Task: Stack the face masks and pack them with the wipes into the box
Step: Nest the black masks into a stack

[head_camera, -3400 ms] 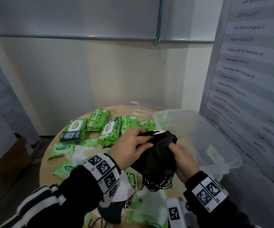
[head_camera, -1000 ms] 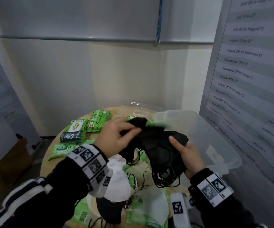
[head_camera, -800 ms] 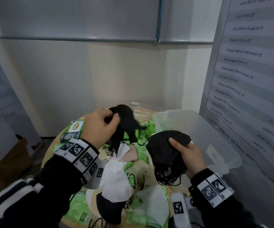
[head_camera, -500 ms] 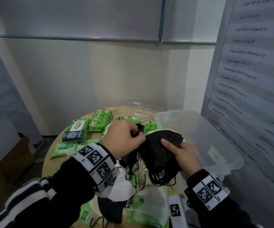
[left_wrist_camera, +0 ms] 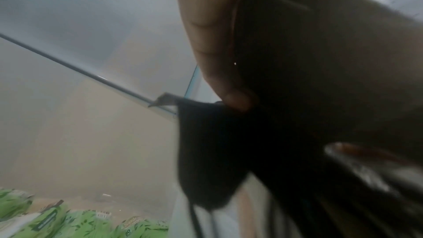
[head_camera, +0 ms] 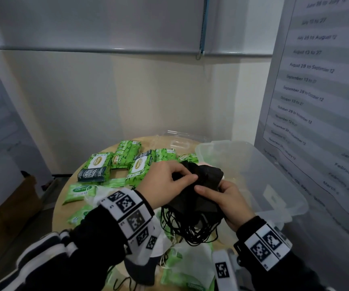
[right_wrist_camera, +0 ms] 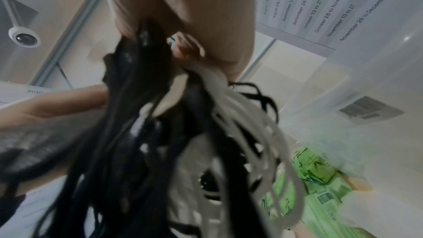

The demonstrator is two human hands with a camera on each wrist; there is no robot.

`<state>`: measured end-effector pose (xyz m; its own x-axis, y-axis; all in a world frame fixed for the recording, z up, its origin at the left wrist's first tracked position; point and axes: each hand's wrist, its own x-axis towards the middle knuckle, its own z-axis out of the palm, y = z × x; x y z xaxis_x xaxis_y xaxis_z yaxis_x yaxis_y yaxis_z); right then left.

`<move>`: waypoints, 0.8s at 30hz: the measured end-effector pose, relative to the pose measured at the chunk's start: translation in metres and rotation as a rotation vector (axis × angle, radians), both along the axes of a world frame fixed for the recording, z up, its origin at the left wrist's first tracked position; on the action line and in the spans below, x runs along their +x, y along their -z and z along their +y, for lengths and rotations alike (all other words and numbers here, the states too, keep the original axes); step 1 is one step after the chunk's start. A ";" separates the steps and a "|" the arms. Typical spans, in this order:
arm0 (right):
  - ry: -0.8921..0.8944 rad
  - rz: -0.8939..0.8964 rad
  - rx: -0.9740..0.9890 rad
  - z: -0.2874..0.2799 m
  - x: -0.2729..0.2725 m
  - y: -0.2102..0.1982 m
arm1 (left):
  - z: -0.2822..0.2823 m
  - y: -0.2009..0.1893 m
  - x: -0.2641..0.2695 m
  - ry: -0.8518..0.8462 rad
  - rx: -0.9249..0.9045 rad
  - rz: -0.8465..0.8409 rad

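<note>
Both hands, the left hand [head_camera: 165, 183] and right hand [head_camera: 227, 201], now grip the rejoined black mask stack [head_camera: 198, 192] at centre frame, lying upper-right to lower-left (ear loops dangling down).

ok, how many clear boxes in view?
1: the clear box at right, beside the right hand. The clear plastic piece behind the wipes looks like its lid.

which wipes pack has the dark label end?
The wipes pack at the table's far left: its near end is dark with white "100%" print; the other packs are green throughout.
</note>
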<state>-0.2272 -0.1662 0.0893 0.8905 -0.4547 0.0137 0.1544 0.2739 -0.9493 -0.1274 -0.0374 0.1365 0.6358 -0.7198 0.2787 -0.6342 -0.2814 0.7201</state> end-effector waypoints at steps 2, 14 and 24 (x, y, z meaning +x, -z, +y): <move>0.058 -0.004 0.009 -0.002 0.003 0.003 | 0.005 -0.004 0.007 0.011 0.009 0.028; 0.018 0.088 -0.069 -0.006 0.001 0.002 | 0.039 -0.060 0.041 0.440 0.146 0.223; -0.055 0.094 -0.147 -0.003 -0.001 -0.006 | 0.010 0.000 0.026 0.117 0.042 -0.074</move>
